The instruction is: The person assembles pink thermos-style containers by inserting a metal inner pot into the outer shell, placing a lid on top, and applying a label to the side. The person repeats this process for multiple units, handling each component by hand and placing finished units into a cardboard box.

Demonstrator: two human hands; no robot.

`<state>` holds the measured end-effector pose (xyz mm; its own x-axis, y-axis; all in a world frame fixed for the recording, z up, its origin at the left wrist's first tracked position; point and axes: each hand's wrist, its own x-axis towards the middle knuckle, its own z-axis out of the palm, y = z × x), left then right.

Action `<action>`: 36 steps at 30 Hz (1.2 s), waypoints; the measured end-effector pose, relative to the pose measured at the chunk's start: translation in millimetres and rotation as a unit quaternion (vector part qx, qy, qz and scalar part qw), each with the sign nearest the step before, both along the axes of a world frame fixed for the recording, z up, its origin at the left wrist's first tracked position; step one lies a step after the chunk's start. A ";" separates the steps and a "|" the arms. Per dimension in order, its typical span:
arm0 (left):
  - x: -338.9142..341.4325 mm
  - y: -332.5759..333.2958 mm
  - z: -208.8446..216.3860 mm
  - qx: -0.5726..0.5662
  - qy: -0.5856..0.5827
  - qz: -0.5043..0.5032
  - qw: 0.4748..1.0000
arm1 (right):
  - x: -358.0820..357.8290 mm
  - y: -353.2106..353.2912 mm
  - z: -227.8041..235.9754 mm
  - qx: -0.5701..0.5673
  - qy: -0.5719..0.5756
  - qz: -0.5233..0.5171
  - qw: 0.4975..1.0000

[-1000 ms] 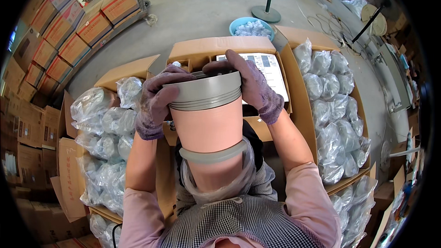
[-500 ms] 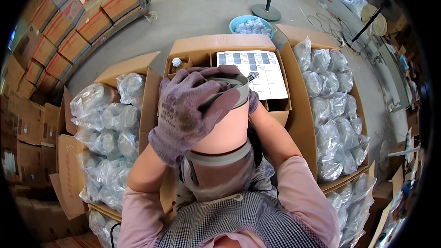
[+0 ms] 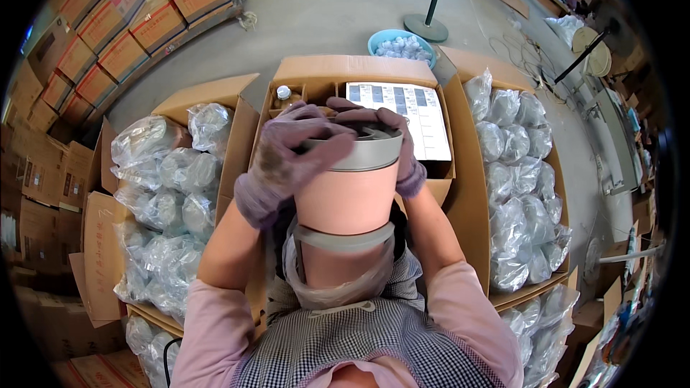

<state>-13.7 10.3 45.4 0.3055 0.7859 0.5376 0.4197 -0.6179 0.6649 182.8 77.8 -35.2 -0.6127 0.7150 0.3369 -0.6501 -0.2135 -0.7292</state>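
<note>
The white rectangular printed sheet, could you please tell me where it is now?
In the head view, the sheet lies right of centre over the open brown cardboard box, just beyond the purple-gloved right hand.

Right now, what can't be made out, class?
In the head view:
Pink canister: underside hidden beneath its body.
Its rim's left part: behind the left hand.
Central carton: some compartments hidden by the white sheet.
Lower-left bagged items: cut off by the lower edge.

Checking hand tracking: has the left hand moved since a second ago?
Yes; the left hand has moved right, closer to the white printed sheet.
</note>
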 end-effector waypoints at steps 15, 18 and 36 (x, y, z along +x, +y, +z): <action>38.5 -39.4 21.8 0.140 0.143 0.154 0.968 | -34.0 9.4 -28.3 0.191 0.109 0.013 0.975; 25.0 -37.2 26.9 0.108 0.125 0.096 0.982 | -12.0 23.7 -20.8 0.063 -0.019 0.008 0.998; 73.6 -32.7 18.0 0.209 0.197 0.198 0.937 | -30.3 -2.8 -16.2 -0.110 0.237 0.126 0.957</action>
<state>59.8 -22.4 63.4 0.2740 0.6250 0.7310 0.8328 -0.5344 0.1448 152.4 74.9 -51.4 -0.5895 0.6505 0.4790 -0.8052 -0.5205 -0.2841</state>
